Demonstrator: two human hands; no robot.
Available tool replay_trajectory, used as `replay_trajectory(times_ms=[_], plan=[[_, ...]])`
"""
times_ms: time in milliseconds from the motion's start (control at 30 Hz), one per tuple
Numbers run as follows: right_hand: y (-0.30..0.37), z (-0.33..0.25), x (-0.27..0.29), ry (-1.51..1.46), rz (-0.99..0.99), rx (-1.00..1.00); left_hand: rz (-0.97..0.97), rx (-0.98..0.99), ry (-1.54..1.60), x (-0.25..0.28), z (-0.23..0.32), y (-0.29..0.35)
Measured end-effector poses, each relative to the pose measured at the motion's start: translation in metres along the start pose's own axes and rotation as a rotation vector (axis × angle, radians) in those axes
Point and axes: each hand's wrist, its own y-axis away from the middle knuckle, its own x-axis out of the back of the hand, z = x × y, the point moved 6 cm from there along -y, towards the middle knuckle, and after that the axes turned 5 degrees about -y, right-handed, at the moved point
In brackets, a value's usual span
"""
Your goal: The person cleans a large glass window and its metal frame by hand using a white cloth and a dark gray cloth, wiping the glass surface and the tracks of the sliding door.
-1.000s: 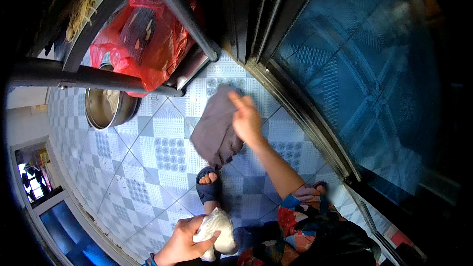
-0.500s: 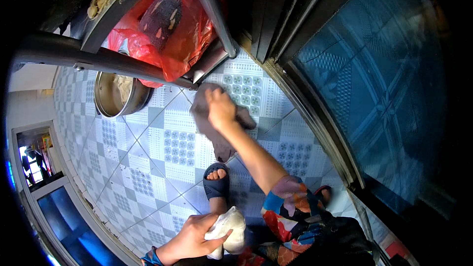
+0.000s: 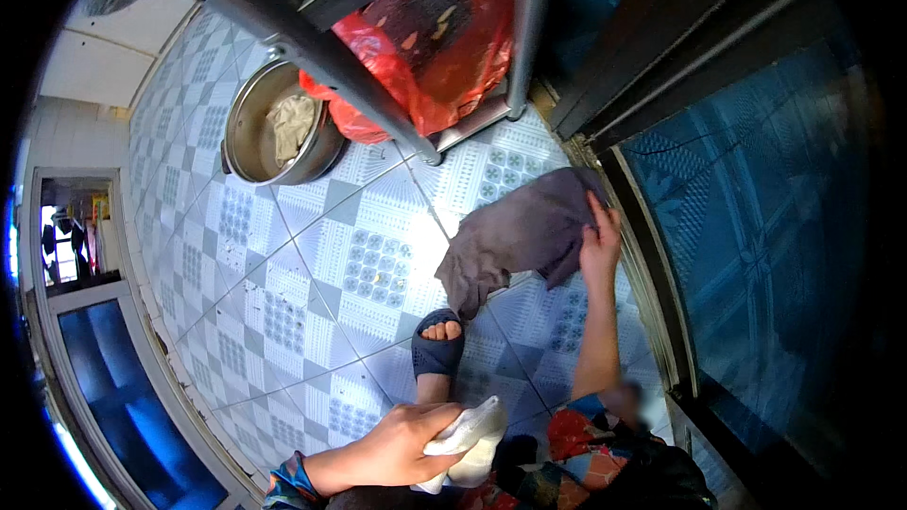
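Observation:
My right hand grips one edge of a grey-brown cloth, close to the dark door track. Most of that cloth lies spread over the tiled floor, its crumpled end near my sandal. Down at the lower middle, my left hand is closed around a bunched white cloth, held above the floor near my legs. Part of the white cloth is hidden by the fingers.
A metal pot with a pale cloth inside stands at the upper left. Beside it, a red plastic bag sits within a metal rack. A blue patterned door panel borders the right, its track along the floor.
My right hand has moved right with the grey-brown cloth, which went from bunched under the hand to spread out. The view has shifted; my left hand still holds the white cloth.

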Motion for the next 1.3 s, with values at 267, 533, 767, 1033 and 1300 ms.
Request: replay_trajectory(times_ms=[267,533,767,1033,1300], plan=[[0.027,-0.007,-0.136,0.452,-0.13,-0.258,0.04,-0.007,0.023,0.008,-0.008,0.012],[0.019,-0.057,-0.337,-0.292,-0.611,-0.277,0.069,0.094,0.023,0.026,-0.018,0.014],[0.089,-0.067,-0.213,-0.832,-0.629,-0.669,0.224,0.137,0.131,0.047,-0.013,0.003],[0.085,-0.214,-0.022,-1.359,-0.82,-0.399,0.311,-0.157,0.035,0.059,0.042,-0.062],[0.046,-0.29,0.124,-0.879,-0.18,0.012,0.162,-0.492,0.015,0.075,0.192,-0.064]])
